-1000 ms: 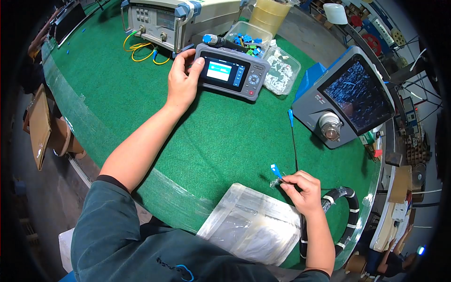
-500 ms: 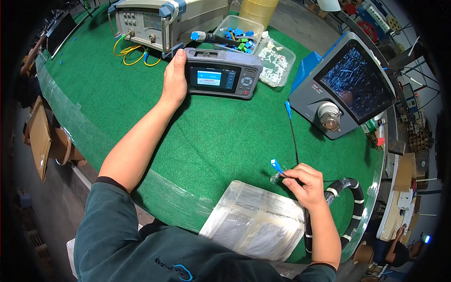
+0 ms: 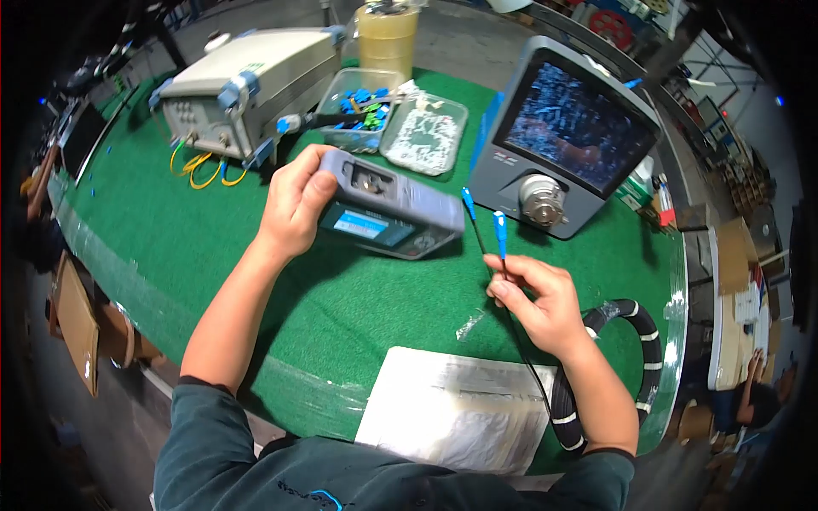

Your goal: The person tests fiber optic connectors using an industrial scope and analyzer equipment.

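Note:
My left hand [image 3: 294, 209] grips a grey handheld fiber tester [image 3: 430, 207] by its left end. The tester is tilted, so its top side with a port recess faces me and its lit screen slants downward. In my right hand [image 3: 545, 308], thumb and fingers pinch a black fiber optic cable just below its blue connector [image 3: 500, 232], which points up. A second blue connector [image 3: 468, 204] on a black lead stands beside it, close to the tester's right end. The thin cable runs down toward a black cable coil [image 3: 652, 349] bound with white bands.
A screen device with a round metal port [image 3: 543, 204] stands at right. Behind are a bench instrument [image 3: 204, 119] with yellow cables, a tub of blue and green connectors [image 3: 328, 136] and a tray of white bits [image 3: 423, 136]. A plastic-covered sheet [image 3: 452, 409] lies in front.
My left hand has lifted the tester and tipped it toward me. My right hand has moved up and left with the cable, bringing its connector near the tester. The view has shifted.

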### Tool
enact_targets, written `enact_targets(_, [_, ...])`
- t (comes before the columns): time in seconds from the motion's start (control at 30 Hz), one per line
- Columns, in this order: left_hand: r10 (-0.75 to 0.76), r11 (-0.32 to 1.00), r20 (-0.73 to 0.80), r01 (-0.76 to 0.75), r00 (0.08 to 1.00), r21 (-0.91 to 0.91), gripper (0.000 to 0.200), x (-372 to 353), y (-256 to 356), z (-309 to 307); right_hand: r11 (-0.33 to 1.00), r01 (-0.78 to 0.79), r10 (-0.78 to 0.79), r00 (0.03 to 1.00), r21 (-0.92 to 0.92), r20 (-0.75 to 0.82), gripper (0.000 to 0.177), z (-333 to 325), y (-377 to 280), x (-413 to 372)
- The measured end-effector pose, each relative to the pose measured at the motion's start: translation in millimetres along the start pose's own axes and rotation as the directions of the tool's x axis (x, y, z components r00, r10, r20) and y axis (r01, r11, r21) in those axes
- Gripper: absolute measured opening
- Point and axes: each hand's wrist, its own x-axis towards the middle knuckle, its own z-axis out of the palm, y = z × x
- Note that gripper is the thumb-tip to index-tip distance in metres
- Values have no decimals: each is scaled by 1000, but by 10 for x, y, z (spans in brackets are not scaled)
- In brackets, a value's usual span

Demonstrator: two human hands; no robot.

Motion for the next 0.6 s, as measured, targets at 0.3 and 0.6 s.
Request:
enact_targets(0.3, [142, 961, 554, -248, 820, 121, 60, 731, 830, 468, 944, -61, 53, 998, 325, 33, 31, -243, -26, 197])
enact_targets(0.6, [26, 999, 636, 1, 771, -42, 56, 996, 729, 756, 873, -187, 226, 974, 451, -32, 21, -310, -7, 163])
